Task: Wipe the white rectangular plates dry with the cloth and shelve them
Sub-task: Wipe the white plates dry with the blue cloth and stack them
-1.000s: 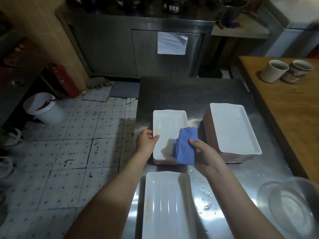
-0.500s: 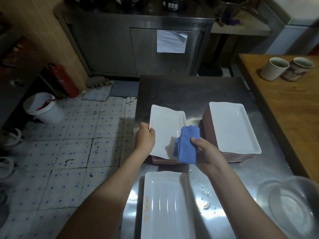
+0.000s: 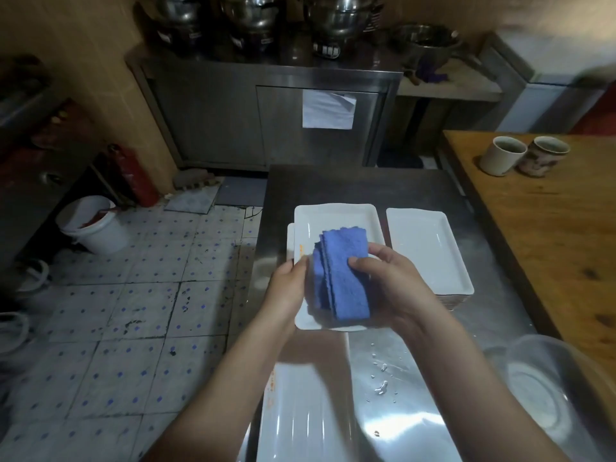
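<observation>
Wiping step: left hand (image 3: 289,288) grips the lifted plate (image 3: 336,221) above the worktop (image 3: 466,328) stack—right hand (image 3: 393,288) presses the blue cloth (image 3: 343,275) onto it. Next, I judge—wipe across, then shelve.

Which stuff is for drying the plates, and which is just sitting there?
For the job: blue cloth, lifted white plate, plate stack, near plate, left hand, right hand.

Just sitting there: two mugs, white bucket, clear bowl.

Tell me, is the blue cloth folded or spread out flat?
Folded. The blue cloth shows several stacked layers along its left edge, and the right hand presses it on the plate.
</observation>
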Motion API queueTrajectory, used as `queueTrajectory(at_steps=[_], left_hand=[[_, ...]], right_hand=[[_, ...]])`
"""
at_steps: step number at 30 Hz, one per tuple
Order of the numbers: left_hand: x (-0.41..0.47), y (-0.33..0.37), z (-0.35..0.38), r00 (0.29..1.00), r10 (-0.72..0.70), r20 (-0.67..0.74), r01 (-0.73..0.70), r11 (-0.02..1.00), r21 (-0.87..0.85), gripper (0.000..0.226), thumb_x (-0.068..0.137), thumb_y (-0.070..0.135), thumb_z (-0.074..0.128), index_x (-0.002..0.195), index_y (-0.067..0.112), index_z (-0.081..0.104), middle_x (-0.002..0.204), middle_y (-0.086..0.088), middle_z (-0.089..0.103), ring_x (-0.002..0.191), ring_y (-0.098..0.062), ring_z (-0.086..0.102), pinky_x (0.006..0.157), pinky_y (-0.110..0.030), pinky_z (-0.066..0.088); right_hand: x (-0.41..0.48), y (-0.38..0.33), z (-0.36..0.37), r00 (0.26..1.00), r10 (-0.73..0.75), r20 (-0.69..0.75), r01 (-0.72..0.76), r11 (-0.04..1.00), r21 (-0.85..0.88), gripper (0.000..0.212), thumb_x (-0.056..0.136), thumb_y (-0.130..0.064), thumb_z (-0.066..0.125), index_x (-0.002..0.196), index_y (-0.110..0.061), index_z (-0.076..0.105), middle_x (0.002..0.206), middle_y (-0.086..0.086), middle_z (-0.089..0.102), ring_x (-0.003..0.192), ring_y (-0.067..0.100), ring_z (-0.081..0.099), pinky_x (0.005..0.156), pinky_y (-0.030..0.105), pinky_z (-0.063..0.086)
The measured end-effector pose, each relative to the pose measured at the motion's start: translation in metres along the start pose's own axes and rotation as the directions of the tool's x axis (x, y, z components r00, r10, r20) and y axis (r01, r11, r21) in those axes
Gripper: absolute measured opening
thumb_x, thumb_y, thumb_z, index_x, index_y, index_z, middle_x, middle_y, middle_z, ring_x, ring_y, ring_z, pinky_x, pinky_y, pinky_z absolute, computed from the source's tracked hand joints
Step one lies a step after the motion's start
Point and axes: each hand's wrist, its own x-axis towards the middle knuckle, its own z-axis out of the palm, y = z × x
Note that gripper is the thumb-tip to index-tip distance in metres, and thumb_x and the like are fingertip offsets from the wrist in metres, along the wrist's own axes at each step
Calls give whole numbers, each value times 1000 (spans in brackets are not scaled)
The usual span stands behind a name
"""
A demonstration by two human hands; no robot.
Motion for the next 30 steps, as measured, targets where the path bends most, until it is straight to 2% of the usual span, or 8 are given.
queueTrajectory(at_steps=[3,5,10,13,17,21,25,30], left_hand=[[-34,12,7,998,-46,43,51,990,-130,37,90,40,57,64,15,64,60,-5,65,58,-20,63,65,-29,47],[-55,17,10,999,-1,49,8,990,-142,36,95,39,50,71,17,66,56,1,68,54,-13,65,61,-26,48],[-104,22,16,998,13,63,0,982,-187,28,99,33,43,89,20,66,86,-3,73,78,-21,69,74,-33,54],[-123,21,22,999,0,55,10,984,-179,28,99,33,43,94,19,67,94,-7,73,88,-26,69,85,-43,53],[-145,18,29,1000,-3,29,8,986,-169,30,98,36,43,91,20,68,95,-7,73,91,-28,68,88,-46,52],[-162,20,38,999,43,21,-40,989,-143,30,100,32,39,90,22,65,86,-1,70,79,-17,66,77,-30,52],[-176,17,45,995,103,8,-102,992,-71,29,101,32,35,104,22,62,100,-4,68,97,-20,64,85,-30,49],[-184,16,44,995,95,-18,-96,994,-43,35,100,29,41,74,16,62,71,-4,65,62,-17,60,58,-21,46]], right_hand=[[-24,0,5,998,-53,15,54,994,-94,30,82,-8,67,109,-17,58,100,12,68,98,34,65,89,57,50],[-39,0,3,983,-182,-7,174,947,-270,29,85,-6,65,112,-14,57,96,2,67,97,28,66,89,46,53],[-77,-4,-9,873,-486,44,333,527,-782,58,85,-15,66,136,-21,41,124,-5,48,102,9,51,83,16,36],[-97,-1,-17,814,-568,124,343,297,-891,65,88,-21,64,145,-24,31,139,-1,36,123,16,43,97,22,36],[-114,9,-29,772,-559,301,401,62,-914,45,98,-29,43,141,-16,41,153,0,26,137,18,30,109,29,29],[-109,27,-33,735,-337,588,547,-216,-808,82,92,-49,-13,145,-6,32,154,15,24,144,29,16,116,41,18],[-108,9,-27,781,-338,525,463,-250,-850,62,96,-43,-2,152,-18,6,160,0,-1,147,16,-4,117,37,2],[-94,-21,-28,840,-353,412,291,-348,-891,51,103,-35,12,152,-25,1,160,-5,-6,147,13,-7,115,43,-11]])
